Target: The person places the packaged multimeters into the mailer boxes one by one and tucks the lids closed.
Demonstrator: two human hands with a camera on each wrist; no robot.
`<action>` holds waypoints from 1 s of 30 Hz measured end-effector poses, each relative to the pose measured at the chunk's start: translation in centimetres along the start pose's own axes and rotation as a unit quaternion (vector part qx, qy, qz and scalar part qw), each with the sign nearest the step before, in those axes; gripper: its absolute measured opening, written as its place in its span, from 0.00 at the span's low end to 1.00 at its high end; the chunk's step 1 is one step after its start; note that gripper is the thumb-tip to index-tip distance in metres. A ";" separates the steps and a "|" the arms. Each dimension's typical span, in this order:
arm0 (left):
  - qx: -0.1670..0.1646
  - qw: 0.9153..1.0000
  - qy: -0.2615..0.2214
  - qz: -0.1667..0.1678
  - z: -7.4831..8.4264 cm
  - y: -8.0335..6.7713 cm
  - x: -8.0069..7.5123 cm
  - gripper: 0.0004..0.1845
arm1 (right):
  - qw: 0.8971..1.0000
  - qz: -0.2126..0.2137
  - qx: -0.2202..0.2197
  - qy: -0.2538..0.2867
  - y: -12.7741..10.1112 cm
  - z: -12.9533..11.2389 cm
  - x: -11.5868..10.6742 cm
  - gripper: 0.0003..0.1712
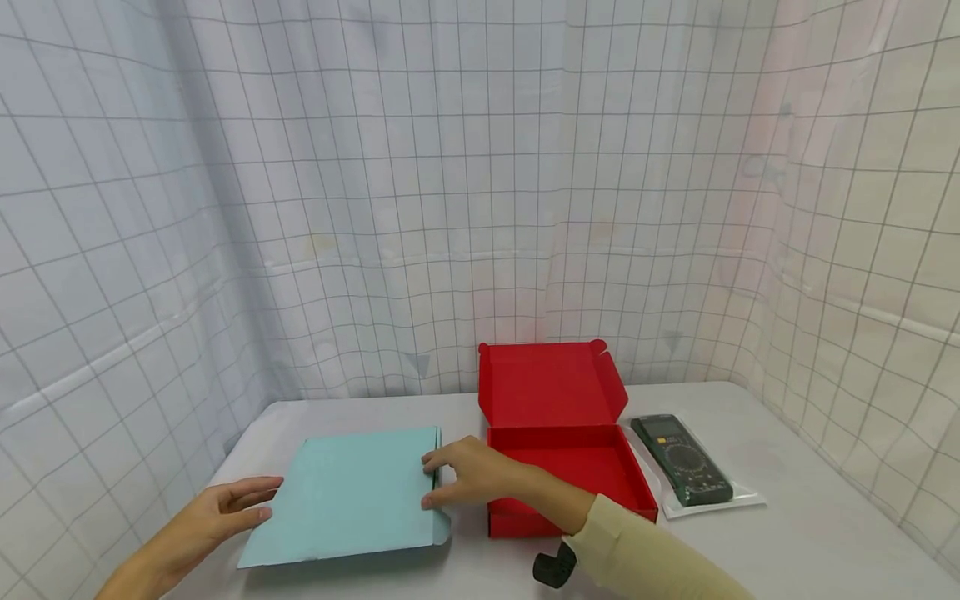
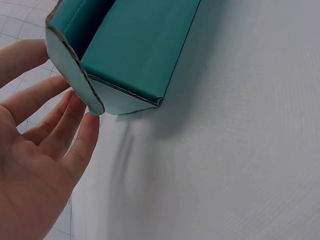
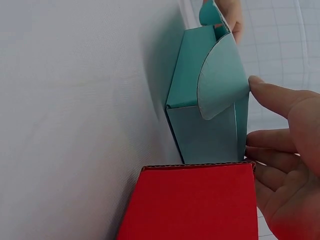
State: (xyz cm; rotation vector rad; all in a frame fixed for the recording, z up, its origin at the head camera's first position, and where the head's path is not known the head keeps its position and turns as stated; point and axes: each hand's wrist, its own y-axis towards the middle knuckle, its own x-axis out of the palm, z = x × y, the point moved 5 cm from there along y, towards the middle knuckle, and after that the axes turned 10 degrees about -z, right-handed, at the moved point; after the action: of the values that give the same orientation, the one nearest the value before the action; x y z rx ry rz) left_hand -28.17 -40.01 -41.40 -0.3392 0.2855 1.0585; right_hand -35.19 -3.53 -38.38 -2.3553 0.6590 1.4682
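Note:
A light-blue cardboard box (image 1: 352,492) sits on the left half of the table with its lid lowered over it. At its left edge, my left hand (image 1: 217,517) touches the lid with extended fingers. The left wrist view shows those fingertips against a side flap (image 2: 75,70) that stands outside the box wall (image 2: 125,97). Across the box, my right hand (image 1: 472,475) rests its fingertips and thumb on the lid's right edge. In the right wrist view a rounded flap (image 3: 222,77) hangs outside the box's end wall (image 3: 205,137).
To the right stands a red cardboard box (image 1: 555,521) with its lid (image 1: 551,383) raised. Beyond it lies a dark multimeter (image 1: 682,458) in a clear plastic bag. A small black object (image 1: 555,568) is beside the right sleeve. Gridded curtains surround the white table (image 1: 795,533).

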 end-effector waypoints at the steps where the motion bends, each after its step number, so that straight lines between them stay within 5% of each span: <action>1: 0.004 1.000 0.001 -0.001 0.0 0.0 0.0 0.31 | 1.000 -0.002 0.000 -0.001 0.0 0.0 0.0 0.29; 23: -0.018 0.999 0.040 -0.007 -0.1 0.1 0.5 0.34 | 0.998 -0.034 -0.020 -0.055 0.7 -0.3 0.2 0.30; 30: -0.036 0.999 0.017 -0.005 -0.2 -0.1 0.6 0.38 | 0.993 -0.069 -0.015 -0.090 1.2 -0.5 0.1 0.35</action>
State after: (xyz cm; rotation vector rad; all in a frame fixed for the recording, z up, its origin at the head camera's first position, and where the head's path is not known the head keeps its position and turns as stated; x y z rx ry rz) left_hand -27.80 -39.69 -41.76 -0.4227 0.2762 1.0559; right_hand -35.37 -4.86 -38.26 -2.2058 0.4232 1.6133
